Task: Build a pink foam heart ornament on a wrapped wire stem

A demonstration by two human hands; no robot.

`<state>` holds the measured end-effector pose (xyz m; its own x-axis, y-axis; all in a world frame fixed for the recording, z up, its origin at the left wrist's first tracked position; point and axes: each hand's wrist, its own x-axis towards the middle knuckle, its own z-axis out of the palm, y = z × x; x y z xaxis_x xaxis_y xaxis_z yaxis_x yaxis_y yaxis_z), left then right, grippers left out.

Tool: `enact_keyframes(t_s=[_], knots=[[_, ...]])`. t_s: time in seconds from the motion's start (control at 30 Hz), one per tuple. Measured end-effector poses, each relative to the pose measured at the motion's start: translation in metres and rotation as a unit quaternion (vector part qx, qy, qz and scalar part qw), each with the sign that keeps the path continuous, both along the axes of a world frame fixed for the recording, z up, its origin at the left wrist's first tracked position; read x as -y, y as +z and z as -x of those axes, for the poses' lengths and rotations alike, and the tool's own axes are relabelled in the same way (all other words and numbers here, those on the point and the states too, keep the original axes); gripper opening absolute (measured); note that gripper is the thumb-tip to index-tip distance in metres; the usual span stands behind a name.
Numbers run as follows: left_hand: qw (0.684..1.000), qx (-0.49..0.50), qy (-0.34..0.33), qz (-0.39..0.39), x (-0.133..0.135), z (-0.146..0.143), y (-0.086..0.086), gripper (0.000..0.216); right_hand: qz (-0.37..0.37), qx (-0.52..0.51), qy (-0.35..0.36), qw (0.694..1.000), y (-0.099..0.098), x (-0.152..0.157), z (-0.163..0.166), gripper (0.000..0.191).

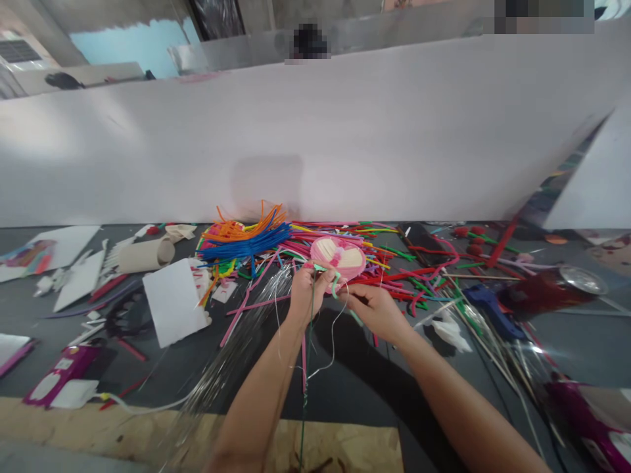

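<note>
- Left hand [308,289] and right hand [375,309] meet over the middle of the bench [374,394], knuckles almost touching. Both forearms come up from the bottom edge.
- Left fingers [315,272] are pressed together around the top of one thin green stem [304,374].
- The stem's long axis runs nearly straight toward the person, from the left fist down past the bench's near edge.
- One mint cleaner [336,284] bridges the gap between the hands, bent in a short hook. Its upper end sits at the left fingertips.
- Right fingers [353,297] are curled, and thumb and forefinger seem to pinch the cleaner's other end. The contact itself is too small to be sure of.
- One pink heart [339,255] with a cream face lies flat just beyond the left fingertips, away from the person. The left hand is the nearer of the two, and whether it touches the heart cannot be told.
- One pale thread [334,345] loops down from between the hands toward the person.
- Left of the heart lie one blue bundle [246,246] and one orange bundle [241,228] of cleaners, their strands fanning rightward. Loose red, green and pink pieces are scattered to the right, too many to count.
- Further left are one cardboard tube [145,255] on its side and one white card [172,302].
- To the right are one blue glue gun [488,305], one red can [547,292] tipped over, and at least three red pompoms [468,240].
- A white partition [315,131] closes off the back.
</note>
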<state>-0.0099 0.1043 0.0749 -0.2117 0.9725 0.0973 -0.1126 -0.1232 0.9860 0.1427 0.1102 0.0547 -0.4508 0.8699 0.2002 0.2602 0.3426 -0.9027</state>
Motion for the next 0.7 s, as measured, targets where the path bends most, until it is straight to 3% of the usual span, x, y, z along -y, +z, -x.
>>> enact_keyframes(t_s=[0.1,0.2,0.37,0.53,0.6,0.7], knots=[[1.000,-0.020,0.008,0.008,-0.002,0.003,0.001,0.020,-0.070,-0.008,-0.052,0.996,0.008,-0.004,-0.006,0.018],[1.000,-0.022,0.009,0.018,-0.004,0.004,0.002,0.018,-0.205,0.025,-0.014,0.978,0.020,-0.008,-0.006,0.017],[0.999,-0.034,-0.027,0.006,-0.005,0.004,0.000,0.015,-0.414,0.239,0.085,0.874,0.039,-0.013,0.004,0.021],[0.997,-0.031,-0.060,-0.029,-0.004,0.004,-0.012,0.018,-0.486,0.324,0.128,0.802,0.048,-0.010,0.012,0.010],[0.996,-0.032,-0.070,-0.036,-0.004,0.004,-0.016,0.017,-0.496,0.328,0.135,0.792,0.050,-0.011,0.012,0.008],[0.996,-0.034,-0.074,-0.034,-0.004,0.004,-0.015,0.016,-0.502,0.292,0.134,0.803,0.052,-0.015,0.005,0.009]])
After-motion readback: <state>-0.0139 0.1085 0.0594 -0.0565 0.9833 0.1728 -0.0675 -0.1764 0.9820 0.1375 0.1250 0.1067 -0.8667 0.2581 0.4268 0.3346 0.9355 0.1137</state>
